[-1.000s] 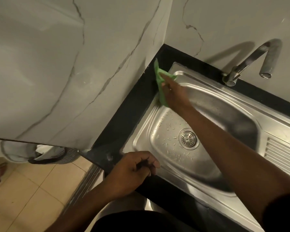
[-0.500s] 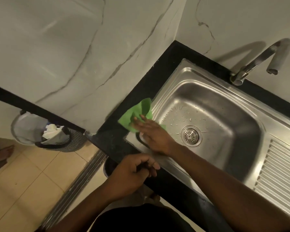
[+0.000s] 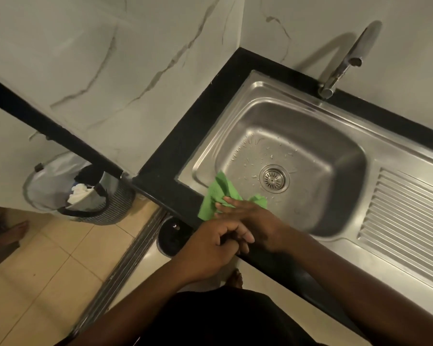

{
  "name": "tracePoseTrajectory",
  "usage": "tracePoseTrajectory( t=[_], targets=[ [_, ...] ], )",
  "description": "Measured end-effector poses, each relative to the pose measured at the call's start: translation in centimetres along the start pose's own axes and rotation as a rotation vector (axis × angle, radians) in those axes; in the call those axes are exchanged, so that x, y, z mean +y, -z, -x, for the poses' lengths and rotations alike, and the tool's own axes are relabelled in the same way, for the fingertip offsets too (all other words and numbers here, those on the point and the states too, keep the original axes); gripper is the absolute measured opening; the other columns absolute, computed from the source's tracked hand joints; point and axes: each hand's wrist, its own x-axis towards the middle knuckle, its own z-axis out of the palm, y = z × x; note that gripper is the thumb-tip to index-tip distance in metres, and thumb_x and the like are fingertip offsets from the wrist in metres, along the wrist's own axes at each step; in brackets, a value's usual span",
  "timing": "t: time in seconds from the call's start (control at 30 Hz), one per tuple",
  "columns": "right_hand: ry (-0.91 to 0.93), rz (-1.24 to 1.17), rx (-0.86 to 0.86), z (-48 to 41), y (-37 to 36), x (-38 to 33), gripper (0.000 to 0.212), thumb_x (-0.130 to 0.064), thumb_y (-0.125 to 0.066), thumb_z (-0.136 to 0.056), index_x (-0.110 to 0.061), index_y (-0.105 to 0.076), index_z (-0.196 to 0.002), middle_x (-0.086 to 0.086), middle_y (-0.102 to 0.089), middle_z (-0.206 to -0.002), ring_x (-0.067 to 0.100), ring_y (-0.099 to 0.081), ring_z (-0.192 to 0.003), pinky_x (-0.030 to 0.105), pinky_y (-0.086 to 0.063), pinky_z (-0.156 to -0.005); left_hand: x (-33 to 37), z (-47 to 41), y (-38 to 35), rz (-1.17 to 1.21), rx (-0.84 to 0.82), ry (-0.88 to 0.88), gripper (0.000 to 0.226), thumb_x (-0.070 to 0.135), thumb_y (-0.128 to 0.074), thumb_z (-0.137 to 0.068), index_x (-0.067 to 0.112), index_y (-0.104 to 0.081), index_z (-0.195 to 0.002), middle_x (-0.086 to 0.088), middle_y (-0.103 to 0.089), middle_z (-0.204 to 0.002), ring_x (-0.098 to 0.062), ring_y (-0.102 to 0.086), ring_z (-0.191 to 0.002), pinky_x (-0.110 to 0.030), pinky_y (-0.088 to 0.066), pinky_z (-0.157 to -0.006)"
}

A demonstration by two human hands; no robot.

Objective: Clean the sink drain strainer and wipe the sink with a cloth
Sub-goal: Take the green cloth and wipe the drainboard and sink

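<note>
Since half a second ago the right hand (image 3: 251, 216) and the cloth (image 3: 216, 196) have slid off the left rim of the sink (image 3: 238, 113) and down to its near-left corner, and they now sit just beside the left hand (image 3: 214, 248). The sink fills the right of our view, with its bowl towards us and the ribbed drainer to the right. The right arm reaches in from the lower right. Its hand lies flat with the fingers straight, pressing the cloth against the near rim and gripping nothing. The left hand hovers over the counter edge outside the bowl with its fingers curled in to the palm, and we cannot tell whether they pinch anything. The cloth is crumpled under the right hand, one flap over the rim and another down on the bowl floor. The strainer (image 3: 274, 180) sits in its drain at the middle of the floor, near the cloth's inner flap but apart from it. It lies ahead and to the right of the right hand, whose fingers point left, away from it. We judge the right hand much the nearer of the two, so the next sweep should carry the cloth rightward and inward, across the droplets (image 3: 258, 149) scattered around the strainer.
</note>
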Motion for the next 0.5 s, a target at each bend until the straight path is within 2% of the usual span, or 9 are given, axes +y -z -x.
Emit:
tracePoseTrajectory(
  t=[0.1, 0.17, 0.27, 0.37, 0.5],
  targets=[
    [-0.094, 0.131, 0.064, 6.0, -0.7, 0.3, 0.062, -0.013, -0.055, -0.102, -0.036, -0.04, -0.158, -0.022, -0.033, -0.165, 0.005, -0.013, -0.159, 0.044, -0.022, -0.128, -0.4, 0.7, -1.1, -0.025, 0.002, 0.029, 0.033, 0.013, -0.052, -0.083, 0.03, -0.077, -0.097, 0.005, -0.079, -0.085, -0.01, -0.074, -0.082, -0.028, -0.059, -0.081],
    [-0.143, 0.159, 0.12, 9.7, -1.1, 0.4, 0.062, -0.004, -0.052, -0.099, -0.032, -0.047, -0.155, -0.02, -0.036, -0.164, 0.005, -0.017, -0.158, 0.045, -0.027, -0.127, -0.5, 1.4, -1.9, -0.018, 0.011, 0.035, 0.031, 0.02, -0.052, -0.084, 0.033, -0.077, -0.098, 0.006, -0.079, -0.086, -0.011, -0.074, -0.083, -0.039, -0.062, -0.084],
    [-0.255, 0.159, 0.216, 14.8, -1.5, 0.5, 0.055, -0.009, -0.052, -0.103, -0.034, -0.05, -0.151, -0.023, -0.036, -0.163, 0.003, -0.025, -0.155, 0.044, -0.032, -0.125, -0.5, 2.3, -2.9, -0.02, 0.004, 0.044, 0.03, 0.027, -0.053, -0.085, 0.038, -0.076, -0.102, 0.005, -0.079, -0.089, -0.014, -0.074, -0.085, -0.052, -0.062, -0.088],
    [-0.36, 0.253, 0.218, 18.7, -2.0, 0.0, 0.056, -0.023, -0.046, -0.107, -0.05, -0.034, -0.154, -0.038, -0.02, -0.163, -0.005, -0.016, -0.155, 0.038, -0.026, -0.125, -0.7, 3.1, -3.6, -0.028, -0.024, 0.046, 0.031, 0.025, -0.054, -0.087, 0.039, -0.075, -0.104, 0.005, -0.079, -0.092, -0.013, -0.073, -0.086, -0.051, -0.062, -0.087],
    [-0.479, 0.34, 0.181, 19.0, -4.7, -1.4, 0.055, -0.04, -0.025, -0.108, -0.058, -0.009, -0.158, -0.036, -0.001, -0.167, -0.002, 0.001, -0.158, 0.038, -0.015, -0.126, -0.8, 3.4, -4.0, -0.054, -0.096, 0.04, 0.031, 0.022, -0.055, -0.089, 0.04, -0.074, -0.105, 0.005, -0.078, -0.093, -0.017, -0.073, -0.084, -0.046, -0.064, -0.085]
  ],
)
